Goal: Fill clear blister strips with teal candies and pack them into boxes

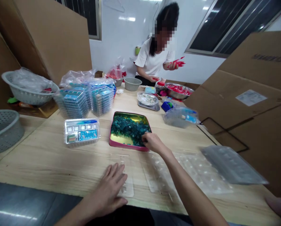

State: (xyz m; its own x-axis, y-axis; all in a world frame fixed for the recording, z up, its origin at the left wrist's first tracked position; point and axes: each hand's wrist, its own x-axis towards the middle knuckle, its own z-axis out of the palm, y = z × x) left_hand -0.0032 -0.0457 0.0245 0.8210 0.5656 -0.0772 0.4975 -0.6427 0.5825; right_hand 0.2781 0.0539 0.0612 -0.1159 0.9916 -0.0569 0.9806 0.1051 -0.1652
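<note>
My left hand (113,185) lies with fingers stretched out over a clear plastic blister tray (129,179) at the table's front edge. At the right side of a pink-rimmed tin (121,145), my right hand (152,142) has its fingers drawn together against a heap of small shiny teal pieces (128,127). Whatever is between those fingertips is hidden. Left of the tin sits a filled blister pack (82,131) with a blue pen, a blue card and a small striped item in its compartments.
Stacked filled packs (74,102) stand behind at left, near grey baskets (3,131). Flat clear plastic sheets (197,169) lie at right beside a large cardboard box (253,94). Across the table a person (152,56) holds red pieces near a metal bowl (178,94).
</note>
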